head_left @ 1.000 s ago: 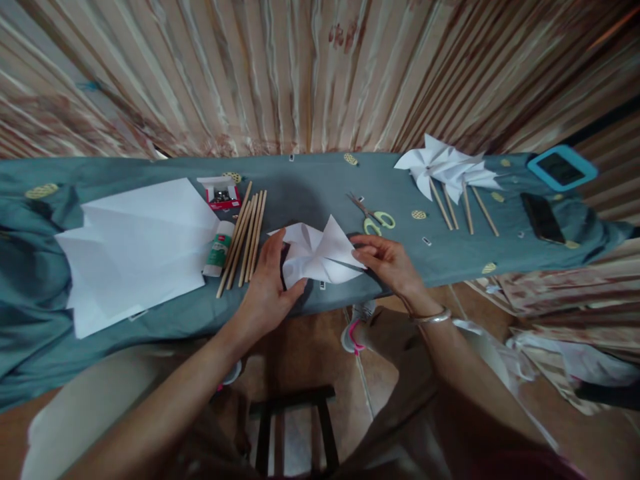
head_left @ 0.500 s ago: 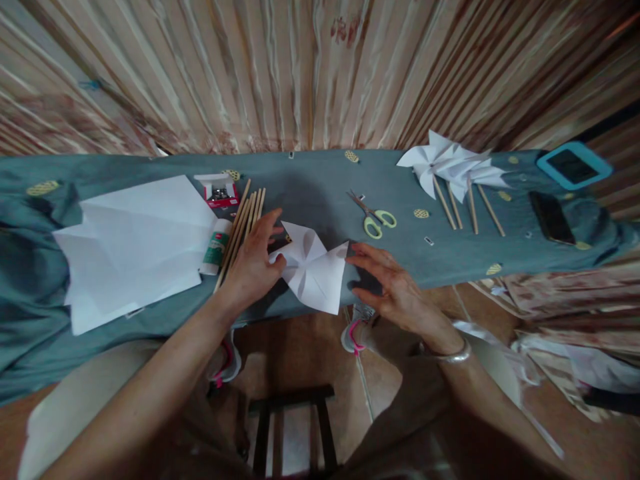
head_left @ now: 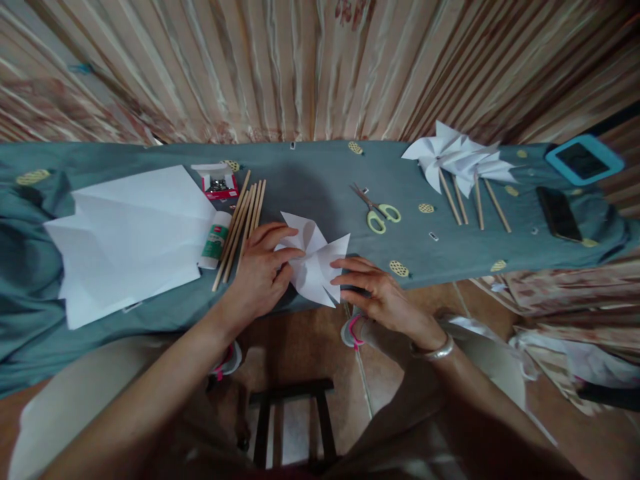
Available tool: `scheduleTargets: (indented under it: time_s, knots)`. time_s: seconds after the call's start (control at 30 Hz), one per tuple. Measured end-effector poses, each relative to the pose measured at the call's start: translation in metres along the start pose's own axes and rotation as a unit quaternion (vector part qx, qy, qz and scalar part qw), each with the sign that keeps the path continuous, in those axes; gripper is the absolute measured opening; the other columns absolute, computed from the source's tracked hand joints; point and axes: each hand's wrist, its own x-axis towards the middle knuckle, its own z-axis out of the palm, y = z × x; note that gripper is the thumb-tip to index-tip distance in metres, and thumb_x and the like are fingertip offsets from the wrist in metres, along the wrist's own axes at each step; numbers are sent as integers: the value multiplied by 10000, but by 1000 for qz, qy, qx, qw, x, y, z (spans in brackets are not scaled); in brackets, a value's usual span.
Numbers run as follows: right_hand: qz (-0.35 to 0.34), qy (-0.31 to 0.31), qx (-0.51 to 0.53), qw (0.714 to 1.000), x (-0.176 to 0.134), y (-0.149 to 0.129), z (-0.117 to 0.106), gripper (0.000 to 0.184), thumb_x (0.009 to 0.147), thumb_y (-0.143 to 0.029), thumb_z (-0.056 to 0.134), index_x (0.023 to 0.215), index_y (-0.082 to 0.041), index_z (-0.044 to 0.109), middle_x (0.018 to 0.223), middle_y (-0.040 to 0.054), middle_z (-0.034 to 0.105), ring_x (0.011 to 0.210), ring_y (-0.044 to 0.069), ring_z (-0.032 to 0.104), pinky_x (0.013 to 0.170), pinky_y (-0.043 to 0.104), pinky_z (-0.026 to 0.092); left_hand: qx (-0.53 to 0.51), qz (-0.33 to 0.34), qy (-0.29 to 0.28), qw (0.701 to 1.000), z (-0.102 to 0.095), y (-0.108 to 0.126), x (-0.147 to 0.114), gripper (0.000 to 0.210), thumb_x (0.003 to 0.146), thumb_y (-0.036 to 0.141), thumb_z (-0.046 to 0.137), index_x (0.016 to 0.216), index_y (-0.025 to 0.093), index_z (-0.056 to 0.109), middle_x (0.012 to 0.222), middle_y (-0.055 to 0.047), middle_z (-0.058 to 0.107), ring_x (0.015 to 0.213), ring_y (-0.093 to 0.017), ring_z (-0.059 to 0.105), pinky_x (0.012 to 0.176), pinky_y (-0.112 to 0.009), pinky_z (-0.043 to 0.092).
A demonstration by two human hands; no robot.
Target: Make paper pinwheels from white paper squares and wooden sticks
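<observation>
Head view: a white paper pinwheel (head_left: 320,267) was seen between both hands, at the near edge of the counter (head_left: 330,180). No clear long axis was made out, its blades being spread about a middle crease. Its left side was pinched by the left hand (head_left: 263,273), with fingertips reaching close to the centre, so the middle was nearer that hand. The right blade was touched by the fingers of the right hand (head_left: 383,293), loosely extended; whether it was gripped could not be told. Scissors (head_left: 377,208) were noted beyond, to the right; wooden sticks (head_left: 242,227) just left.
</observation>
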Motion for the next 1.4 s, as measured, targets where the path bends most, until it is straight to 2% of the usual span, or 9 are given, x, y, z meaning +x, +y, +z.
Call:
scheduleTargets:
  time_s: [0.2,0.4,0.63,0.8,0.9,1.1,1.4]
  knots:
    - [12,16,13,1000,12,1,-1,194,918,-224,548,1006,-220,721,1064,74,720,1036,215,625,925,418,500,7,-10,2,1000,0,1,-4,287,821,106,486,915,228,729,1208,-57,643,1214,-253,490,1039,-479,408]
    - [34,12,1,999,23,-2,1,221,944,-239,509,990,-204,723,933,53,741,914,197,636,877,376,492,13,-21,-16,1000,-4,4,-6,294,826,114,482,950,224,725,1236,-57,631,1249,-264,461,1064,-493,377]
    - [93,39,26,995,30,-5,5,201,896,-220,571,1051,-236,696,1017,38,724,927,178,666,836,329,517,15,-30,-23,999,-4,5,-9,317,820,109,474,963,234,727,1242,-58,625,1259,-279,451,1068,-530,361]
    - [138,41,20,989,35,-10,5,220,870,-230,605,1086,-218,644,840,5,739,802,170,681,792,309,512,25,-28,-25,999,-2,5,-11,319,829,118,464,942,253,730,1247,-49,628,1260,-279,455,1065,-528,362]
    - [152,46,21,987,38,-12,5,232,873,-232,594,1102,-202,619,815,-3,738,752,159,676,762,291,501,34,-28,-30,999,-2,5,-12,305,835,129,467,952,227,731,1253,-61,627,1267,-287,448,1069,-529,353]
    - [156,45,9,987,42,-15,7,315,865,-232,578,1177,-184,566,800,0,727,741,162,669,728,283,486,50,-26,-41,998,-1,6,-13,287,858,153,472,967,219,730,1276,-57,616,1287,-292,430,1083,-535,328]
    - [147,51,11,988,45,-11,12,341,856,-233,572,1188,-160,547,765,0,695,705,151,642,696,275,473,47,-31,-50,997,-2,8,-11,262,850,155,498,930,235,735,1273,-53,617,1287,-294,429,1108,-565,294]
